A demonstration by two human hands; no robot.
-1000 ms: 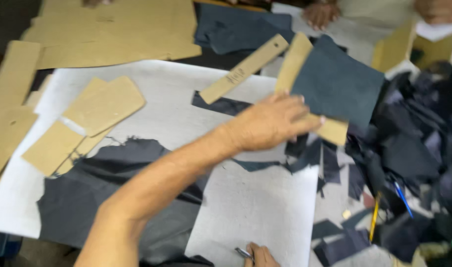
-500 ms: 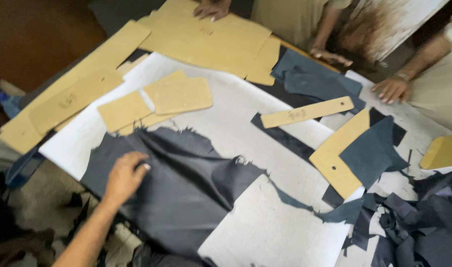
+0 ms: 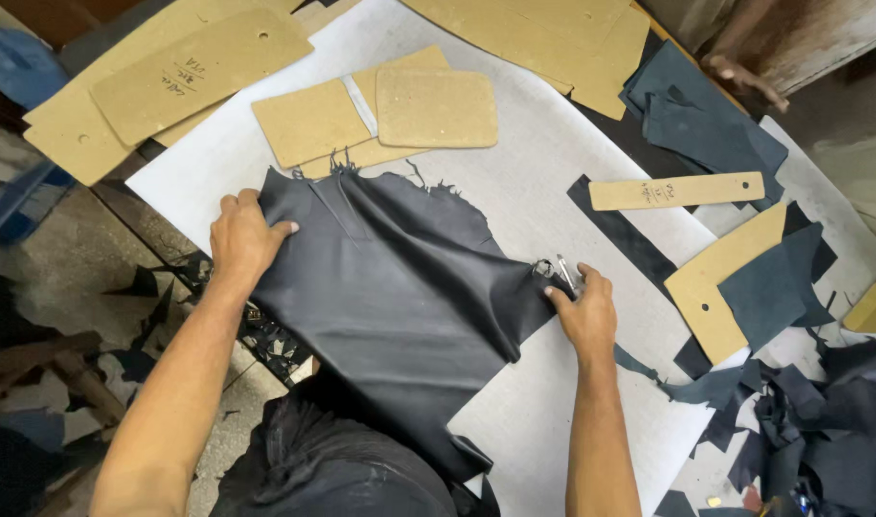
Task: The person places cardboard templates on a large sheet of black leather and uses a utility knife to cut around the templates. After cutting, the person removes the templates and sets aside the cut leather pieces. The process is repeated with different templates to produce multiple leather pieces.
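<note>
Left hand [image 3: 241, 239] fingers gripping dark leather hide [image 3: 399, 297] mid-frame, right hand [image 3: 583, 311] closed on hide's edge and small metal tool [image 3: 564, 271], grey cutting board [image 3: 553, 172] beneath

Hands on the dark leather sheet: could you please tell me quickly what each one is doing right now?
Left hand: closed on the left edge of the dark leather sheet.
Right hand: pressing the sheet's right edge, with a small metal tool in its grip.
</note>
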